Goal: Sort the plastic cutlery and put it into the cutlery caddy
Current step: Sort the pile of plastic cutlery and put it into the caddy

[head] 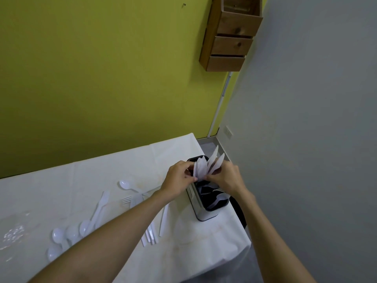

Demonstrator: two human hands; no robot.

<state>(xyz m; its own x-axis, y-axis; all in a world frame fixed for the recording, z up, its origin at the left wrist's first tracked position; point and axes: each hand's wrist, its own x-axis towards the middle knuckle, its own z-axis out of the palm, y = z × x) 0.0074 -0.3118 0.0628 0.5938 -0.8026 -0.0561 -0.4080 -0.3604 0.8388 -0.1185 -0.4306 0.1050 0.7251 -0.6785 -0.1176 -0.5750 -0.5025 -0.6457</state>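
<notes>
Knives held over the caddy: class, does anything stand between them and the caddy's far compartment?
Nothing visible does. The left hand and right hand hold the fanned knives directly over the far end of the caddy. Their lower ends, hidden behind the fingers, may already be inside.

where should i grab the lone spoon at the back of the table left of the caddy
I'd pinch the spoon by its neck, just behind the bowl, from above. It lies flat on the tablecloth with its bowl end free at the left, while the handle's far end runs in among the fork and other pieces.
</notes>
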